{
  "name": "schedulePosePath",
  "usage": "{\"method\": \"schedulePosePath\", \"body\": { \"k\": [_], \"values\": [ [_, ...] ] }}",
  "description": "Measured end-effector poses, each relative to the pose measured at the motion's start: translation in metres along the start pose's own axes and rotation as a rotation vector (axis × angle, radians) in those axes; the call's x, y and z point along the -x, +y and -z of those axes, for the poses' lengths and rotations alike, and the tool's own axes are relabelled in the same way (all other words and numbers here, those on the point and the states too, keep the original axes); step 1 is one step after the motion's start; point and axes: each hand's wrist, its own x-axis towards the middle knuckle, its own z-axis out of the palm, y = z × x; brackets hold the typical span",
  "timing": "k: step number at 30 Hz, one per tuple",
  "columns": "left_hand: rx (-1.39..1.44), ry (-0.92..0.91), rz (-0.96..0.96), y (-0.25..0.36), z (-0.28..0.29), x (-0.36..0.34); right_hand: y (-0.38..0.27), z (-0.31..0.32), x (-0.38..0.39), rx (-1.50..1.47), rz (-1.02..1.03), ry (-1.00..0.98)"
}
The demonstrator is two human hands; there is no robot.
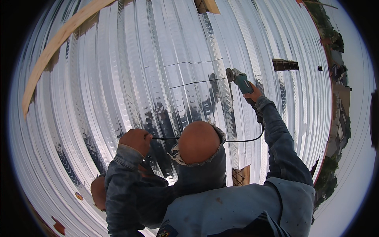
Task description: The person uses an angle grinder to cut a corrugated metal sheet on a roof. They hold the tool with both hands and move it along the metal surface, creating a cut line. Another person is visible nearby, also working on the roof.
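Note:
My right hand [254, 94] grips a teal angle grinder [242, 83] by its body, out to the right. The grinder's disc [229, 74] is at a ridge of the shiny corrugated metal decking [138, 59], by the right end of a thin dark cut line [193, 83]. A second, roughly parallel line [191, 62] runs farther away. Closed on the black power cord [165, 138], my left hand [135, 140] rests low on the left. From there the cord passes behind my bare knee [199, 142] and curves up to the grinder.
A long wooden board [53, 49] lies across the far left. Rectangular openings cut through the decking show at the right [286, 65], far middle [207, 6] and beside my leg [241, 176]. A small round disc [79, 196] lies lower left. Beyond the right edge are buildings and trees.

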Motion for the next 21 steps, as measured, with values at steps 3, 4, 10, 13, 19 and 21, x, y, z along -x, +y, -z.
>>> {"method": "schedulePosePath", "body": {
  "k": [3,4,10,13,19,21],
  "values": [
    [0.005,0.002,0.015,0.000,0.000,-0.001,0.000,0.001,-0.002,0.014,0.028,-0.001],
    [0.005,0.001,0.008,0.001,-0.001,-0.001,0.001,0.001,-0.003,0.015,0.017,-0.007],
    [-0.008,0.012,-0.009,-0.001,-0.003,-0.003,0.004,-0.001,-0.008,0.048,-0.007,0.010],
    [-0.007,0.011,-0.013,-0.003,-0.005,-0.004,0.006,-0.002,-0.011,0.002,0.000,0.004],
    [-0.002,0.004,-0.012,-0.005,-0.005,-0.006,-0.002,0.004,-0.018,-0.064,0.008,0.006],
    [0.010,0.002,0.008,-0.005,-0.005,-0.006,-0.006,0.006,-0.020,-0.079,-0.004,0.003]
  ]
}}
